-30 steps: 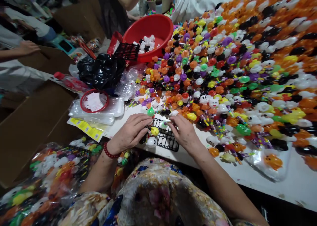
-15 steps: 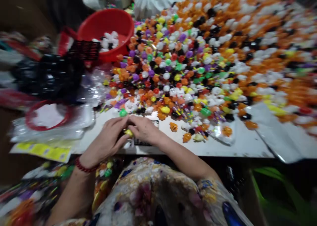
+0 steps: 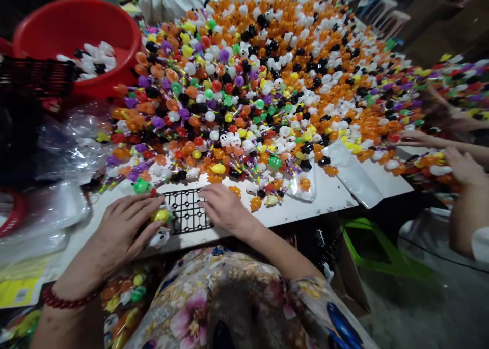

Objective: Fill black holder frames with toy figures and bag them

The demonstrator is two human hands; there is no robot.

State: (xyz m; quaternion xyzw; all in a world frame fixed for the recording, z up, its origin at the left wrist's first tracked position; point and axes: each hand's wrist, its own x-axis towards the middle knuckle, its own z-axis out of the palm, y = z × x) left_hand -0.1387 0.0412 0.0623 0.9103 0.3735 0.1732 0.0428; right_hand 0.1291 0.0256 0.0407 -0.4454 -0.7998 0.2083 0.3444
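A black plastic grid (image 3: 187, 211) lies near the table's front edge. At its left end is a short row of small toy heads: a green one (image 3: 142, 186), a yellow one (image 3: 163, 215) and a white one with a black-marked face (image 3: 159, 238). My left hand (image 3: 128, 224) reaches over this row, thumb and fingers closed round the yellow toy head. Across the grid's right end rests my right hand (image 3: 225, 209), fingers loosely extended and apart, touching the grid and holding nothing visible.
A large heap of colourful small toys (image 3: 229, 94) covers the table (image 3: 332, 196). Back left stands a red basin (image 3: 122, 58) with white pieces. Clear plastic bags (image 3: 57, 201) lie left. Another person's hand (image 3: 464, 165) works at the right, above a green stool (image 3: 376, 252).
The view has swung right, bringing another person's arms into sight. My hands, close together before, are now apart, exposing the grid between them. The yellow toy head stays by my left hand.
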